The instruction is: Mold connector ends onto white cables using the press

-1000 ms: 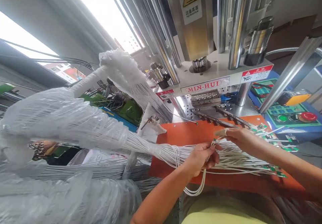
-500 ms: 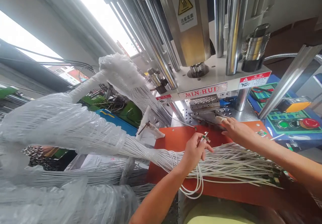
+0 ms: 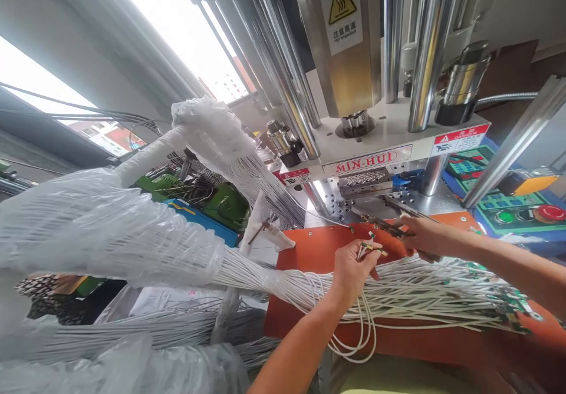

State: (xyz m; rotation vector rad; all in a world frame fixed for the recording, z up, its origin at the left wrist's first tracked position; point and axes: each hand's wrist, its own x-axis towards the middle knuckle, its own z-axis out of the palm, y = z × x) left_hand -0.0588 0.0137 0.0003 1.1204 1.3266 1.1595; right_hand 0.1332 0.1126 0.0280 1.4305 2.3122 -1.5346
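Bare orange tabletop [image 3: 318, 240] leaves passage at 10 o'clock from the left hand [image 3: 356, 264], while heaped white cables [image 3: 428, 292] block 3 to 4, a plastic-wrapped bundle [image 3: 168, 232] 9, and dangling cable loops [image 3: 365, 347] 6; the right hand [image 3: 422, 236] and a metal bar [image 3: 381, 225] crowd 1 to 2.

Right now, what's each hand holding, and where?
Left hand: a few white cables, near their green-board ends. Right hand: a dark metal bar, by its near end.
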